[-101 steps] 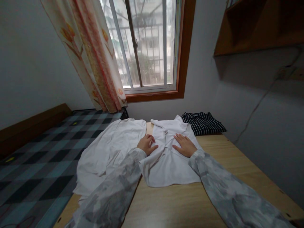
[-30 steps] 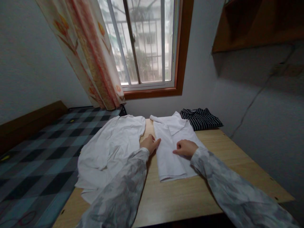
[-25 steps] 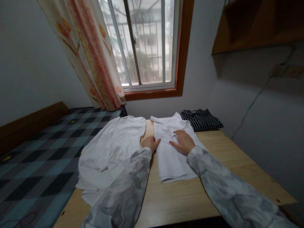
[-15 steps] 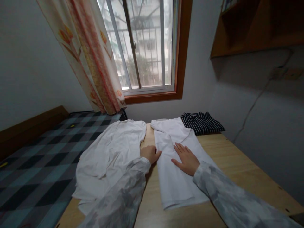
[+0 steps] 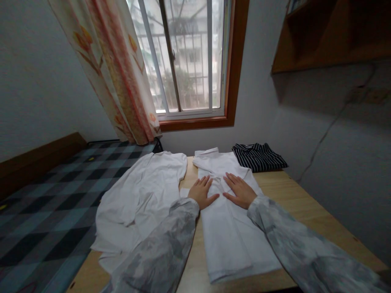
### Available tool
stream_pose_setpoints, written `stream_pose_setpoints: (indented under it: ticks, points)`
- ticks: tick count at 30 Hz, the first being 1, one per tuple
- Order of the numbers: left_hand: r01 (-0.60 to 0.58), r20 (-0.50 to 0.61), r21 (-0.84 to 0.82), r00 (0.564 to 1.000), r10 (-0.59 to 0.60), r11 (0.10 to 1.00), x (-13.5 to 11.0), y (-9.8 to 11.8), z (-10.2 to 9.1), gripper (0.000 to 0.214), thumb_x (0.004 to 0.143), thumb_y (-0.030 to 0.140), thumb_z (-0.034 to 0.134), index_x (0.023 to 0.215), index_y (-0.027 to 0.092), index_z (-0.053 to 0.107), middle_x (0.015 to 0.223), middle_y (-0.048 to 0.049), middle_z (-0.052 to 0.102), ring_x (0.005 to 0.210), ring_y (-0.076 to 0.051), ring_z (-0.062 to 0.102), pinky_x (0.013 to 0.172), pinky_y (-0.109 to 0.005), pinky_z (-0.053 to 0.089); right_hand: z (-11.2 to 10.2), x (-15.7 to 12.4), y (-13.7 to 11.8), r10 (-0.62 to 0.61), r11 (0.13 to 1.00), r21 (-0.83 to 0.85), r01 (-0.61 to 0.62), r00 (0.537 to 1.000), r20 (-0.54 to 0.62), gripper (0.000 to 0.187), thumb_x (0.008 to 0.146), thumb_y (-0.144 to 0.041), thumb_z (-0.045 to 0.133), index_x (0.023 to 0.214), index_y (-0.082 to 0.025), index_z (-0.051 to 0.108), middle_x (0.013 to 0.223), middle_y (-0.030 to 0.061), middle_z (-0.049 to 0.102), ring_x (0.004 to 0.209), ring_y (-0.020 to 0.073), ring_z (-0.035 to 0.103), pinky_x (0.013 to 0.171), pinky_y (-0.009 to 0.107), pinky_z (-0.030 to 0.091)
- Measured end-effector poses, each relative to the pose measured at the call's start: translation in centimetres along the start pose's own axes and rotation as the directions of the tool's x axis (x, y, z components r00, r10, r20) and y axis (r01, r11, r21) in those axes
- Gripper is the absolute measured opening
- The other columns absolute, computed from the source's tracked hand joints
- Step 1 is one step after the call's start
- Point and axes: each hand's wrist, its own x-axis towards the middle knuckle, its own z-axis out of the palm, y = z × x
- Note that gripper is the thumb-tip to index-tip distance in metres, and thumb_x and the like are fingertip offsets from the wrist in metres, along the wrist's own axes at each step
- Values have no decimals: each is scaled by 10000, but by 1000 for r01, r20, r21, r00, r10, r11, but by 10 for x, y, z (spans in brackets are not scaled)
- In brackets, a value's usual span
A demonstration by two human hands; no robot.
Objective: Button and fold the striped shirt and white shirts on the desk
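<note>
A white shirt (image 5: 233, 240), partly folded into a long shape, lies in front of me on the wooden table (image 5: 191, 264). My left hand (image 5: 202, 192) rests flat on its left edge, fingers spread. Across from it, my right hand (image 5: 240, 191) lies open on the upper middle of the same shirt, fingers apart. Small creases show in the cloth between the two hands. To the left a second white garment (image 5: 143, 195) is spread out with wrinkles, partly covered by my left sleeve.
A folded black shirt with white stripes (image 5: 259, 158) sits at the table's back right. On the left is a bed with a checked cover (image 5: 51, 203). Behind are a curtain (image 5: 117, 73) and a window (image 5: 192, 61); a wooden shelf (image 5: 324, 44) hangs upper right.
My left hand has moved right and slightly up, opening onto the shirt from its left edge. My right hand has shifted slightly up. The shirt's near end looks wider and lower.
</note>
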Motion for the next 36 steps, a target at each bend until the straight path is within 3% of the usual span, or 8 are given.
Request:
stream_pose_setpoints:
  ticks: [5,10,16,20,24,29,33,36]
  points:
    - [-31,52,6,998,31,999,-25,1,-6,788,967,725,607,1632,317,497,1748,-133,402,1624,-387,352,1310,-613,280,29,-26,1,56,998,-27,-55,998,37,806,1061,-643,455,1723,-197,350,1788,142,302,1666,301,250,1341,532,212]
    - [-112,35,36,993,111,993,-34,17,-25,682,946,705,651,1487,290,633,1587,-164,580,1469,-410,529,1277,-629,308,18,-50,-16,39,999,26,-38,999,-30,762,1051,-650,494,1673,-210,450,1743,141,403,1613,315,350,1317,501,264]
    - [-44,-37,47,998,46,998,2,23,-20,281,1091,363,481,1156,225,717,1253,-140,704,1177,-312,659,1055,-485,497,-10,13,-12,257,952,184,-245,965,-47,318,1058,-379,556,963,-202,802,1068,117,793,1052,246,685,952,327,472]
    - [6,-131,1,991,-6,1000,9,16,-7,344,1014,497,643,1224,227,679,1306,-137,685,1233,-337,626,1089,-499,485,-2,58,-12,361,900,247,-359,932,38,302,996,-438,668,826,-215,782,879,73,791,839,212,669,765,307,424]
    - [46,-243,-68,968,-61,997,3,8,5,570,961,607,693,1361,207,622,1461,-175,632,1395,-369,555,1212,-541,415,16,62,-10,251,931,291,-219,965,-76,200,929,-369,748,812,-206,743,802,40,731,793,197,626,757,299,399]
    - [94,-238,-257,958,-158,962,11,-7,13,400,1014,399,636,1361,200,643,1449,-170,675,1383,-335,608,1222,-527,436,28,54,-3,137,937,344,-64,972,-192,167,942,-281,717,795,-204,691,756,11,667,791,190,597,773,297,392]
    - [273,-153,-626,875,-459,731,42,-33,7,355,971,416,726,1239,193,660,1252,-152,772,1141,-281,745,1047,-432,576,31,56,-2,132,939,341,-47,964,-231,207,950,-274,705,759,-209,656,743,5,654,765,187,578,755,309,371]
    - [457,90,-826,684,-724,329,76,-55,-1,511,859,340,874,1253,168,598,1097,-143,802,955,-232,787,838,-328,633,32,57,-2,142,928,369,-45,961,-238,203,945,-251,696,751,-209,648,744,4,658,761,185,578,756,309,372]
